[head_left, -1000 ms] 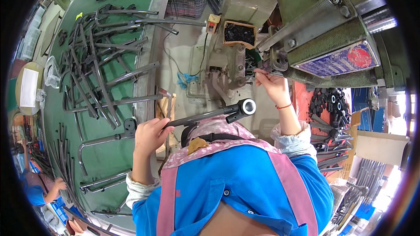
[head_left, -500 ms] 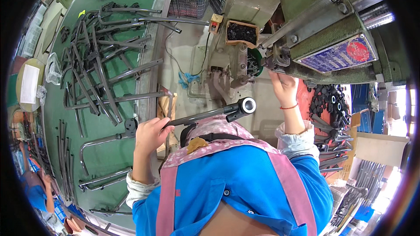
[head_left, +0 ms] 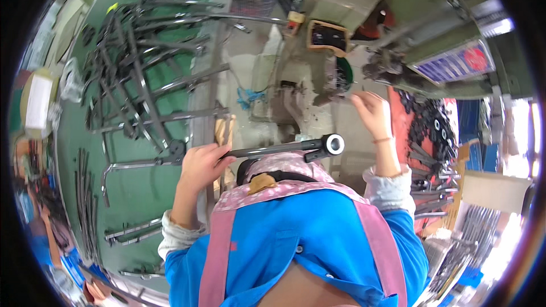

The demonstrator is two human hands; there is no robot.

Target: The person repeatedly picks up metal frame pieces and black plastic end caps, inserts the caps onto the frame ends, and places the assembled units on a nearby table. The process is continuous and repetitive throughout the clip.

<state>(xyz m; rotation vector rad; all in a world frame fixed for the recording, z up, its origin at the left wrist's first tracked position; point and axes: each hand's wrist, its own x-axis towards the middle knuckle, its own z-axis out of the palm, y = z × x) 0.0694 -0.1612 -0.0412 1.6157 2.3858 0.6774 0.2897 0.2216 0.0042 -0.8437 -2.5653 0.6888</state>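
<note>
My left hand (head_left: 202, 164) is closed around a dark metal tube (head_left: 272, 150). At its right end sits a black joint with a white ring (head_left: 334, 144), held level across my lap. Left of this hand lies a bent tube with a black bracket (head_left: 177, 151); whether it joins the held tube is hidden. My right hand (head_left: 374, 116) is raised below the press machine (head_left: 392, 62), apart from it, its thumb and fingers drawn together. Anything in its fingertips is too blurred to name. Nearby are a green bowl (head_left: 344, 72) and a box of small black parts (head_left: 328, 36).
Many dark tube frames (head_left: 142, 68) lie heaped on the green table (head_left: 133, 202) at left. On the right, black fittings (head_left: 424, 131) cover a red surface, with several tubes (head_left: 435, 193) below them. A black crate (head_left: 254, 4) stands at the back.
My right hand has come away from the machine's tool head and moved slightly down. The held tube has shifted a little to the right and lower at its ringed end. The view has swung.
</note>
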